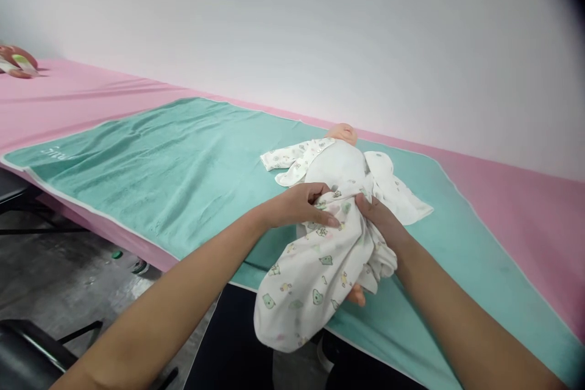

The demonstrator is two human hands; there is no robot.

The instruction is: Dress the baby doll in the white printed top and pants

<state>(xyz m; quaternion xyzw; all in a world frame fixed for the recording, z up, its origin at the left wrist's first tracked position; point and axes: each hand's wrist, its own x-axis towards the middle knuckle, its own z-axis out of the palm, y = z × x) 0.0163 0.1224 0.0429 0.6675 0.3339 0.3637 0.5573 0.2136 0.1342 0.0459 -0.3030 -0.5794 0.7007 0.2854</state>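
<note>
A baby doll (343, 133) lies on its back on a green towel (183, 177), head toward the wall. It wears a white top with small prints, whose sleeve (287, 156) spreads out to the left. White baby pants (311, 283) with green and yellow animal prints cover the doll's legs and hang past the table's near edge. My left hand (304, 206) grips the upper left of the pants between thumb and fingers. On the other side, my right hand (379, 216) pinches the waist fabric. One doll foot (356, 295) pokes out beneath the bunched cloth; the other leg is hidden.
The towel lies over a pink table cover (512, 186) against a white partition (292, 42). Another doll (18, 62) rests at the far left, partly out of view. Black chairs (31, 353) stand at the lower left, and a bottle (138, 266) is on the floor.
</note>
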